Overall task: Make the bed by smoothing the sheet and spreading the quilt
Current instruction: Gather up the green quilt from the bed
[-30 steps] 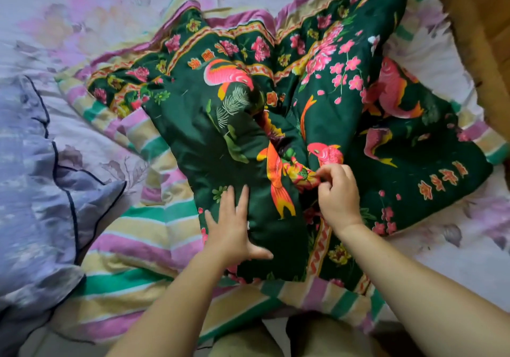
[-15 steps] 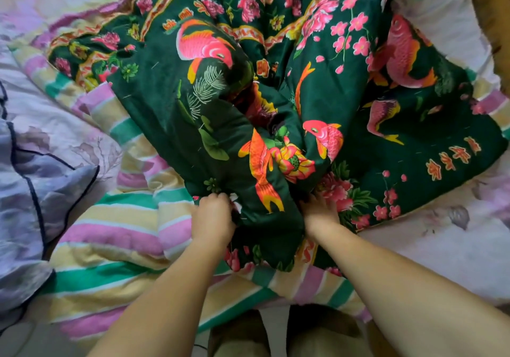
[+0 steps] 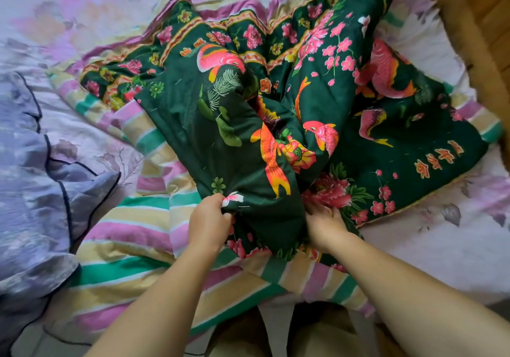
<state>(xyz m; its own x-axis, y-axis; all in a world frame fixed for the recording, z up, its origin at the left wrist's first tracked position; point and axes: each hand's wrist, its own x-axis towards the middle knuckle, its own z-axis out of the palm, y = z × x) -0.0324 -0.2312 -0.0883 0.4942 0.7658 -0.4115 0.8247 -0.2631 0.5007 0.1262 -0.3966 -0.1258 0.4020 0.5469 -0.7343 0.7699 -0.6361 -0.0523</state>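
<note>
A dark green quilt printed with pink fish and flowers lies bunched in the middle of the bed, its striped pink, green and cream underside folded out at the left and front. My left hand is closed on the quilt's near left fold. My right hand grips the near edge just right of that fold, fingers partly tucked under the cloth. The pale floral sheet shows around the quilt.
A lilac pillow or cover with dark piping lies crumpled at the left edge. A wooden bed frame runs along the upper right. My knees show at the bottom of the view.
My left hand went from lying flat on the quilt to a closed grip on its fold. My right hand dropped from the fish print to the near edge.
</note>
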